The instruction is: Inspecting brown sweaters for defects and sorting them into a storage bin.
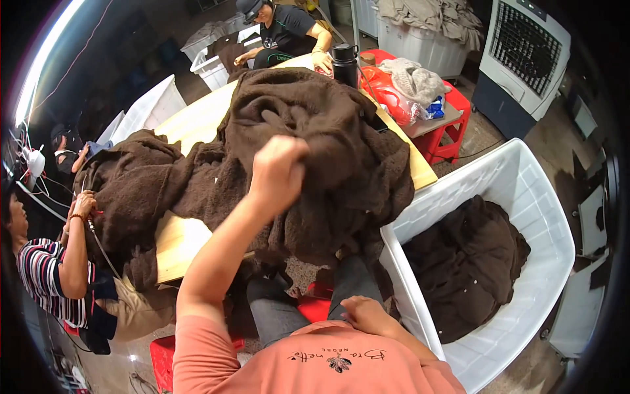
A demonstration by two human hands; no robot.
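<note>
A large heap of dark brown fleecy fabric [328, 118] covers much of the table in front of me. My left hand [279, 169] is over the heap, its fingers curled closed with the back of the hand toward me. What lies inside its grip, if anything, is hidden. Low by my right thigh, close to the hem of my shirt, rests my right hand [362, 311], its fingers loosely extended and nothing visible in it. More brown fabric [141, 187] spreads along the table's left side, where a co-worker in a striped shirt [52, 279] handles it with a tool.
A white plastic bin [548, 217] stands at my right with brown fabric [466, 266] inside. Beyond the wooden table [423, 174] sits another co-worker [289, 29]. A black bottle [345, 65] stands near the far edge, beside a red stool [459, 121]. An air cooler [522, 62] is at the far right.
</note>
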